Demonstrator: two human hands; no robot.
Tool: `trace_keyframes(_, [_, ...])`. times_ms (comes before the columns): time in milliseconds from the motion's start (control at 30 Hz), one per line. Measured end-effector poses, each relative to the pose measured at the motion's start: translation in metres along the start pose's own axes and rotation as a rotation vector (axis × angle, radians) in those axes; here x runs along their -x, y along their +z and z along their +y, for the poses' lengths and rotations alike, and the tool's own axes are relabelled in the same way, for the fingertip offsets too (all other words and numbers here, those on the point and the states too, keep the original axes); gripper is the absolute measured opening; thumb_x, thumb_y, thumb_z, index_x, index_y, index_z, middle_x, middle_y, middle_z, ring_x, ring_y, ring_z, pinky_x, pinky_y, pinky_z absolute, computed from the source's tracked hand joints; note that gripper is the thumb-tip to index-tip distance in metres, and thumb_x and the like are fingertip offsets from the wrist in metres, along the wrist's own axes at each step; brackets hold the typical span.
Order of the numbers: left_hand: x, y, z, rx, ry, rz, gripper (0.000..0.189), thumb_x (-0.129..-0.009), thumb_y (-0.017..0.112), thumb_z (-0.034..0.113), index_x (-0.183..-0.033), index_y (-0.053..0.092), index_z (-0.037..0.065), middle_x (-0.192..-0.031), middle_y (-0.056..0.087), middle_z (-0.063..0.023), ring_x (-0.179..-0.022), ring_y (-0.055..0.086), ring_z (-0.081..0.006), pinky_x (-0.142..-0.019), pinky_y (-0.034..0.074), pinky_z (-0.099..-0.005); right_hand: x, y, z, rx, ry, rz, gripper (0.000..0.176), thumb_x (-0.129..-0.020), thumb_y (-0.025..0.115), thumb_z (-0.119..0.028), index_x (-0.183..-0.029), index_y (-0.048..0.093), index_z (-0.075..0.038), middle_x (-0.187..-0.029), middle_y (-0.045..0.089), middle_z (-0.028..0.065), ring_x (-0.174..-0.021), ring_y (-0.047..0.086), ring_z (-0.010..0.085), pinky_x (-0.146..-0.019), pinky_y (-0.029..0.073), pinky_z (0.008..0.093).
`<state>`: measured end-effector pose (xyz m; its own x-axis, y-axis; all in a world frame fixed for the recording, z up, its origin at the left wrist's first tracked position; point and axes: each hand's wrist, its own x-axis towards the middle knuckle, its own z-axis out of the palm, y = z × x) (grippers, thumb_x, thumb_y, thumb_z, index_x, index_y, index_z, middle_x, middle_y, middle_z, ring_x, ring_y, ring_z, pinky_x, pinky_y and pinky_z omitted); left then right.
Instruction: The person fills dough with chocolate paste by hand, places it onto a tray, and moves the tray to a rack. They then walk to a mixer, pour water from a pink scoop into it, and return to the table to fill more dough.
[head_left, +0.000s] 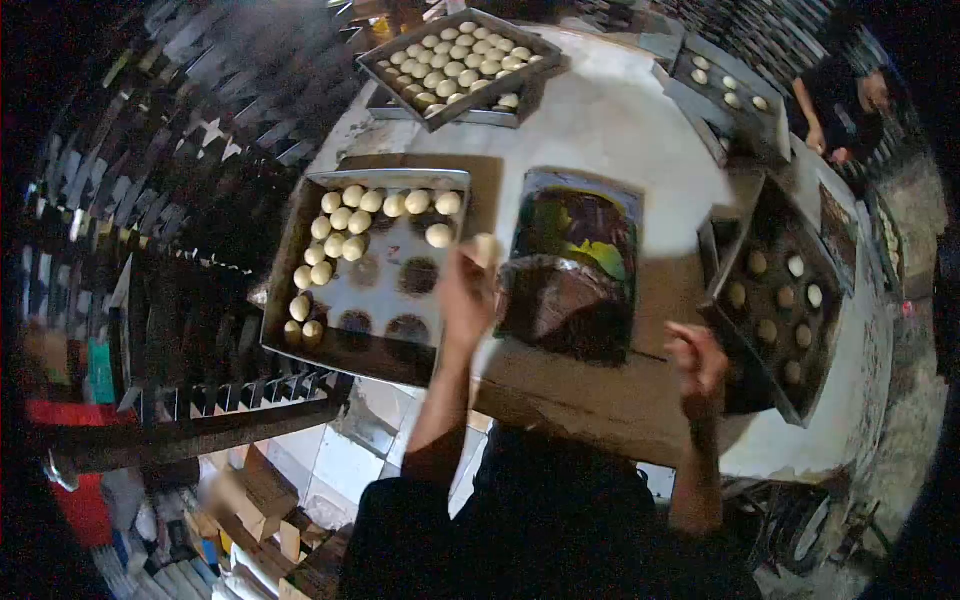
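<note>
My left hand is closed on a pale dough ball at its fingertips, over the right edge of a metal tray. Round dough balls line that tray's far and left sides, and dark round marks show on its bottom. Right of this hand lies a plastic bag with a dark brown mass and a yellow-green print. My right hand is above the table between the bag and another tray. Its fingers are loosely bent and apart, with nothing showing between them.
Dough balls sit spaced out in the right tray. A full tray rests across another at the table's far end. At the far right, a person stands beside a tray with several balls. Cardboard boxes lie below left.
</note>
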<state>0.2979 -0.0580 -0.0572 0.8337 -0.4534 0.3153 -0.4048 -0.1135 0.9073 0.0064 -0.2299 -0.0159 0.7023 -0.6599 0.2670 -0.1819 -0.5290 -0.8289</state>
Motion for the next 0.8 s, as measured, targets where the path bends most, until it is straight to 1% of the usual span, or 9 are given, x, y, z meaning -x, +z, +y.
trace_keyframes(100, [0.061, 0.05, 0.08, 0.131, 0.287, -0.279, 0.043, -0.081, 0.064, -0.006, -0.121, 0.049, 0.001, -0.112, 0.061, -0.0196, -0.098, 0.064, -0.0281, -0.085, 0.05, -0.0359, -0.006, 0.033, 0.009, -0.222, 0.155, -0.28, 0.036, -0.097, 0.055, -0.028, -0.114, 0.062, 0.003, -0.101, 0.064, 0.0088, -0.083, 0.061, 0.0158, -0.075, 0.051, 0.0315])
trace_keyframes(133, [0.078, 0.06, 0.096, 0.28, 0.084, -0.524, 0.062, -0.08, 0.067, -0.002, -0.136, 0.04, 0.001, -0.124, 0.056, -0.0223, -0.104, 0.061, -0.0307, -0.091, 0.048, -0.0369, -0.006, 0.036, 0.016, -0.263, 0.12, -0.354, 0.037, -0.098, 0.055, -0.028, -0.115, 0.061, 0.004, -0.102, 0.064, 0.0081, -0.082, 0.061, 0.0144, -0.075, 0.052, 0.0314])
trace_keyframes(200, [0.089, 0.074, 0.122, 0.149, 0.274, -0.478, 0.084, -0.077, 0.074, 0.007, -0.147, 0.027, 0.002, -0.135, 0.048, -0.0237, -0.11, 0.057, -0.0326, -0.09, 0.048, -0.0372, -0.009, 0.009, -0.017, -0.535, 0.178, -0.254, 0.033, -0.086, 0.068, -0.013, -0.117, 0.063, -0.001, -0.105, 0.067, 0.0144, -0.091, 0.067, 0.0238, -0.083, 0.052, 0.0336])
trace_keyframes(333, [0.122, 0.094, 0.141, 0.371, -0.072, -0.347, 0.063, -0.083, 0.073, 0.014, -0.137, 0.045, -0.001, -0.114, 0.053, -0.0153, -0.099, 0.057, -0.024, -0.083, 0.049, -0.0328, -0.008, -0.025, -0.021, -0.266, -0.438, -0.208, 0.049, -0.074, 0.078, -0.012, -0.12, 0.062, -0.003, -0.126, 0.058, 0.0176, -0.113, 0.059, 0.0315, -0.098, 0.046, 0.0409])
trace_keyframes(400, [0.137, 0.102, 0.165, 0.349, -0.178, -0.203, 0.041, -0.087, 0.068, 0.011, -0.124, 0.059, -0.003, -0.103, 0.052, -0.0106, -0.094, 0.056, -0.0195, -0.079, 0.048, -0.027, 0.003, -0.033, -0.028, -0.305, -0.422, -0.154, 0.046, -0.081, 0.073, -0.019, -0.122, 0.06, -0.002, -0.127, 0.056, 0.0181, -0.114, 0.059, 0.0305, -0.096, 0.046, 0.0406])
trace_keyframes(500, [0.171, 0.109, 0.164, 0.072, 0.185, -0.169, 0.037, -0.09, 0.063, 0.008, -0.125, 0.058, -0.003, -0.102, 0.052, -0.0102, -0.093, 0.055, -0.0194, -0.077, 0.047, -0.0262, 0.017, -0.041, -0.031, -0.393, -0.302, -0.171, 0.033, -0.09, 0.063, -0.018, -0.119, 0.06, 0.0, -0.105, 0.067, 0.0173, -0.095, 0.067, 0.0265, -0.084, 0.052, 0.0361])
trace_keyframes(633, [0.194, 0.125, 0.2, 0.545, 0.03, -0.13, 0.056, -0.095, 0.054, 0.032, -0.136, 0.044, -0.004, -0.126, 0.049, -0.0228, -0.122, 0.046, -0.0333, -0.101, 0.039, -0.038, 0.045, -0.025, -0.042, -0.476, -0.255, 0.116, 0.017, -0.092, 0.059, -0.011, -0.103, 0.064, 0.001, -0.088, 0.069, 0.0128, -0.079, 0.069, 0.0221, -0.072, 0.053, 0.0326])
trace_keyframes(733, [0.201, 0.094, 0.182, 0.335, -0.094, -0.258, 0.049, -0.097, 0.052, 0.031, -0.13, 0.048, -0.004, -0.115, 0.059, -0.0181, -0.108, 0.055, -0.0226, -0.091, 0.045, -0.0345, 0.06, 0.034, -0.013, -0.98, -0.038, -0.03, 0.019, -0.093, 0.057, -0.017, -0.094, 0.063, 0.001, -0.089, 0.067, 0.0139, -0.074, 0.064, 0.0222, -0.071, 0.049, 0.0312])
trace_keyframes(800, [0.215, 0.066, 0.175, 0.16, -0.149, -0.112, 0.034, -0.1, 0.051, 0.024, -0.121, 0.058, -0.003, -0.089, 0.067, -0.0084, -0.079, 0.06, -0.0118, -0.071, 0.05, -0.0277, 0.05, 0.058, -0.014, -0.468, -0.281, -0.095, 0.027, -0.096, 0.052, -0.025, -0.098, 0.062, 0.0, -0.093, 0.064, 0.0163, -0.079, 0.061, 0.0268, -0.075, 0.046, 0.0357])
